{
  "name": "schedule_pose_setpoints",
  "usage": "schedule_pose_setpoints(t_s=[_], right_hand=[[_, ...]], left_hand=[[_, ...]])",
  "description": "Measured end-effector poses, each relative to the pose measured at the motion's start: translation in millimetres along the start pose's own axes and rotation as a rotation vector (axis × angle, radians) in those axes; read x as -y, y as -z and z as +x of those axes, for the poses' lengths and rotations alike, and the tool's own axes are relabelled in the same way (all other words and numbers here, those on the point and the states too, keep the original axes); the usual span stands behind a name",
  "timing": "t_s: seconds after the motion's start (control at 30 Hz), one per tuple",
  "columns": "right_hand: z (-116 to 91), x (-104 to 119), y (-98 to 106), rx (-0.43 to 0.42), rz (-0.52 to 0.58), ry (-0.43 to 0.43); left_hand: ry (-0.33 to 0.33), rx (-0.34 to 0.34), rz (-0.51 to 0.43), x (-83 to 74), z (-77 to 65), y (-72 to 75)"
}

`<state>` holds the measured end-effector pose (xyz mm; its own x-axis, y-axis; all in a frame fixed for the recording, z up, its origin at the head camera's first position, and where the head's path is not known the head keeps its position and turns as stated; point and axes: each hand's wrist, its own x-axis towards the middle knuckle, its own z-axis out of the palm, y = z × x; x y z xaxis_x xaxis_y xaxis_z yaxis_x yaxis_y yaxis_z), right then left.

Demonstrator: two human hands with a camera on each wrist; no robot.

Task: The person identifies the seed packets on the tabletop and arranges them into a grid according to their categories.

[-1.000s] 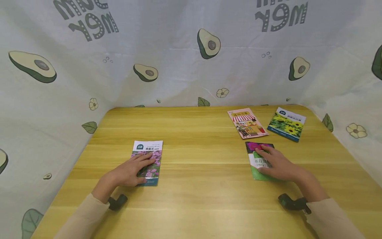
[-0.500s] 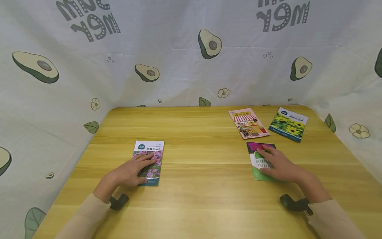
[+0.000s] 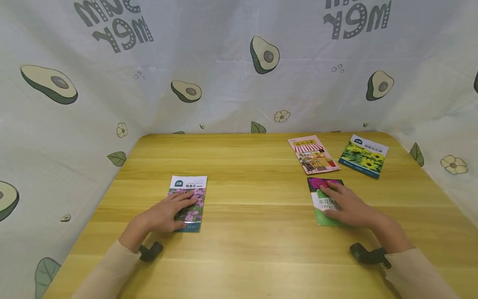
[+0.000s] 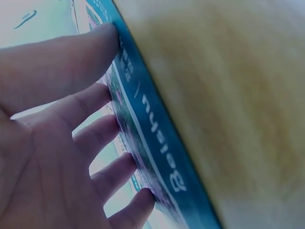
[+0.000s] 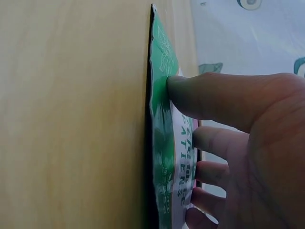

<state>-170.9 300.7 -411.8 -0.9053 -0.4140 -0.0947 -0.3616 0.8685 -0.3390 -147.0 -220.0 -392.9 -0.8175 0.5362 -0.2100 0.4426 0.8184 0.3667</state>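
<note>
Fingers (image 4: 97, 136) of the left hand (image 3: 162, 214) are spread and rest by their tips on a seed packet with pink flowers (image 3: 192, 216), with nothing gripped. In the left wrist view the thumb meets its teal band, lettered "Beishu", and the other fingertips touch the flower print. The packet lies flat on the left side of the worktop (image 3: 246, 199), its white top end showing beyond the hand.

The right hand (image 3: 349, 207) is likewise loose and grasps nothing, the fingers lying apart on an impatiens seed packet (image 3: 322, 204), which is on the right side of the worktop. Its thumb presses the green end, and the other tips touch the printed face. A thin dark shadow runs along the packet's near edge in the right wrist view.

Just beyond the impatiens seed packet, toward the far edge, lies a pink packet with a striped shop awning (image 3: 313, 155), set at a slant. To its right, just beside it and apart, is a packet with yellow flowers (image 3: 364, 155), tilted the other way. The pink-flowered packet sits well apart from these three.

A dark curved piece juts out at each wrist, one by the left (image 3: 151, 252) and one by the right (image 3: 366, 254), next to beige sleeves (image 3: 416, 270). Behind the wood-grain worktop and along both sides hangs a white cloth (image 3: 224, 33) printed with avocado halves, leaves, flowers and grey letters.
</note>
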Motion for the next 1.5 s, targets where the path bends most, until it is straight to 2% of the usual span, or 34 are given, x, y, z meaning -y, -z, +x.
schedule_pose_setpoints(t_s=[0.27, 0.53, 0.9, 1.23, 1.5], right_hand=[[3.5, 3.6, 1.9, 0.007, -0.015, -0.01], [4.0, 2.9, 1.1, 0.001, -0.008, 0.0], [3.0, 1.5, 1.7, -0.008, -0.016, 0.048], [2.3, 1.1, -1.4, -0.008, -0.009, 0.023], [4.7, 8.9, -0.1, -0.008, -0.021, 0.029]], left_hand=[[-0.003, 0.009, -0.021, -0.2, 0.0, -3.3], [-0.002, 0.018, -0.013, -0.1, 0.2, 1.5], [-0.01, 0.012, -0.019, -0.3, 0.2, 0.6], [-0.012, 0.004, -0.03, -0.1, -0.5, 0.1], [0.011, 0.006, -0.043, 0.7, -1.4, -1.6]])
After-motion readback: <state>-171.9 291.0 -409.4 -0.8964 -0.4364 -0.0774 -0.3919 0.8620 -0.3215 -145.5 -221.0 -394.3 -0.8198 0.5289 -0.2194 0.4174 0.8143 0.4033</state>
